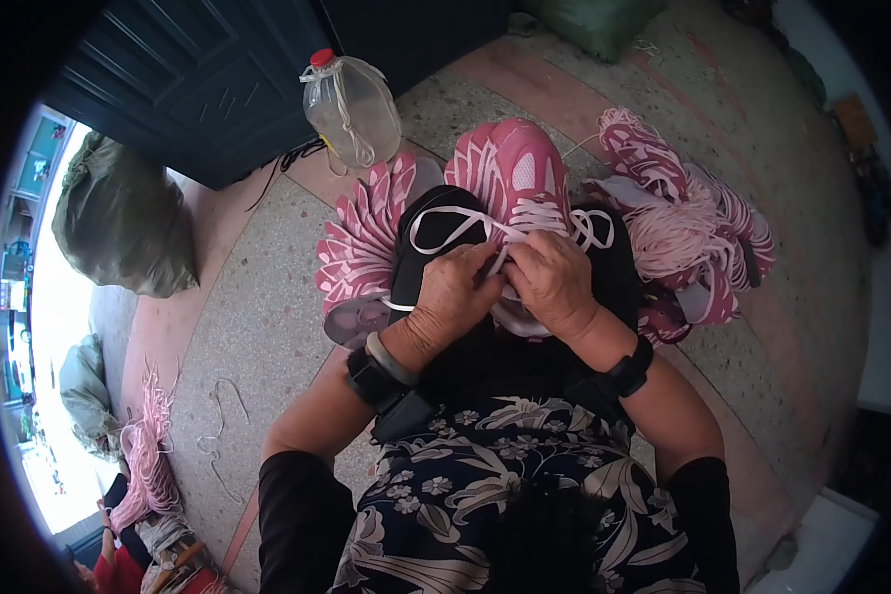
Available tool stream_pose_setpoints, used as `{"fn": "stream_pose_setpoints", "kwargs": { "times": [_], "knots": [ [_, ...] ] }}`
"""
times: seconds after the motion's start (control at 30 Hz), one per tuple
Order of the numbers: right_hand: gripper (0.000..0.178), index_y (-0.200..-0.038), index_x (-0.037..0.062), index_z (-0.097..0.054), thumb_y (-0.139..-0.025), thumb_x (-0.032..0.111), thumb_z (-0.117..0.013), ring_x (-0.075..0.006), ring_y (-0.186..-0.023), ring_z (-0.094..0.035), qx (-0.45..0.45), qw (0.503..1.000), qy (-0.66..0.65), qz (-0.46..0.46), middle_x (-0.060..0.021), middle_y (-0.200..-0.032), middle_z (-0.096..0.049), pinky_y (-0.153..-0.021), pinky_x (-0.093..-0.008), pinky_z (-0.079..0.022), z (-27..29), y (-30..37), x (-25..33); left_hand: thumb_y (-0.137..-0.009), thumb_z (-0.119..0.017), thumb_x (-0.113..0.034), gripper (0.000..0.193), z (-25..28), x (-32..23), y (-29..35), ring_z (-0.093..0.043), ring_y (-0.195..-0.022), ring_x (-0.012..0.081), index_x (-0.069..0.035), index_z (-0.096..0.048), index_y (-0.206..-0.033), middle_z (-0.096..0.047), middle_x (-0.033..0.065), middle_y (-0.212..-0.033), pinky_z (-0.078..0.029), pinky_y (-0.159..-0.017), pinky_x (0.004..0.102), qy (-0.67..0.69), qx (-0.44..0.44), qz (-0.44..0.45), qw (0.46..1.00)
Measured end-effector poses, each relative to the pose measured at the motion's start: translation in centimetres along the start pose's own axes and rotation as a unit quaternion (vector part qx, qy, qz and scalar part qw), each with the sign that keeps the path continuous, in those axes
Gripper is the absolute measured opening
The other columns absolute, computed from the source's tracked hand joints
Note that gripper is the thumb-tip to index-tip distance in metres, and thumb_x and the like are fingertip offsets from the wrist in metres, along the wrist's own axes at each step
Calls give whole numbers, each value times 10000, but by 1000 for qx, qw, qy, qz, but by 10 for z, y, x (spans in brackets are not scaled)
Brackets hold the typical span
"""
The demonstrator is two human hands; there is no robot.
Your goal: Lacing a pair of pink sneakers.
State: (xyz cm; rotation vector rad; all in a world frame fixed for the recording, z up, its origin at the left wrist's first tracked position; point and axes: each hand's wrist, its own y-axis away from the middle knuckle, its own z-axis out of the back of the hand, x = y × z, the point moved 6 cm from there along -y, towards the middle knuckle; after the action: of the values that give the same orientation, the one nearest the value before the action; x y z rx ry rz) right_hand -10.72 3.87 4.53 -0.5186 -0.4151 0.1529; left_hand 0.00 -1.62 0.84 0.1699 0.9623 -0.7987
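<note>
A pink and white sneaker rests on my lap, toe pointing away from me, with pale lace threaded through its upper rows. My left hand and my right hand meet over its throat, fingers closed in a pinch on the white shoelace. One lace loop lies out to the left over my dark trousers, another to the right. The fingertips partly hide the crossing of the lace. More pink shoe pieces sit against the sneaker's left side. A fanned stack of pink shoe uppers stands beside my left knee.
Right of my knees lie darker pink shoes and a bundle of pale pink laces. A clear jug with a red cap stands ahead by a dark door. Sacks and a pink lace bundle are left, near another person.
</note>
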Motion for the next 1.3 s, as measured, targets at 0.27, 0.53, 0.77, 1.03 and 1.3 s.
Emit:
{"fn": "stream_pose_setpoints", "kwargs": {
  "times": [0.27, 0.53, 0.77, 1.03, 1.3],
  "knots": [
    [66, -647, 88, -511, -688, 127, -545, -201, -654, -521, 16, 990, 82, 114, -53, -679, -470, -603, -336, -383, 6, 1, 10, -720, -642, -138, 378, 2, -3, -3, -611, -729, 304, 0, -562, -1063, -607, 160, -826, -490, -645, 342, 51, 12, 70, 996],
    [61, -710, 65, -554, -698, 59, -614, -234, -620, -502, 11, 998, 44, -40, -66, -689, -490, -567, -362, -374, 98, 132, -62, -740, -699, -140, 445, 1, -10, 4, -622, -692, 193, -8, -543, -1135, -614, 116, -827, -497, -625, 268, -20, 25, -43, 999],
    [139, -768, 18, -550, -699, 93, -645, -277, -638, -523, 52, 991, -71, -99, -98, -718, -527, -589, -363, -411, 89, 115, -66, -782, -670, -211, 308, 7, 6, -10, -622, -595, 212, 17, -542, -944, -604, 129, -726, -490, -536, 297, 49, -25, 82, 995],
    [346, -825, 26, -475, -672, 224, -714, -270, -628, -538, -15, 967, -185, -177, -110, -713, -517, -552, -334, -438, 51, 60, -50, -810, -550, -5, 300, 8, 27, -36, -618, -687, 164, -31, -404, -1072, -621, 93, -851, -488, -577, 257, 324, -108, 199, 919],
    [476, -945, 32, -416, -638, 190, -744, -283, -666, -559, 52, 975, -138, -168, -126, -775, -541, -607, -359, -451, 35, 74, -47, -809, -549, -3, 277, 29, 2, -34, -540, -524, 89, 7, -537, -1085, -616, 56, -775, -445, -478, 205, 363, 51, 231, 901]
  ]
}}
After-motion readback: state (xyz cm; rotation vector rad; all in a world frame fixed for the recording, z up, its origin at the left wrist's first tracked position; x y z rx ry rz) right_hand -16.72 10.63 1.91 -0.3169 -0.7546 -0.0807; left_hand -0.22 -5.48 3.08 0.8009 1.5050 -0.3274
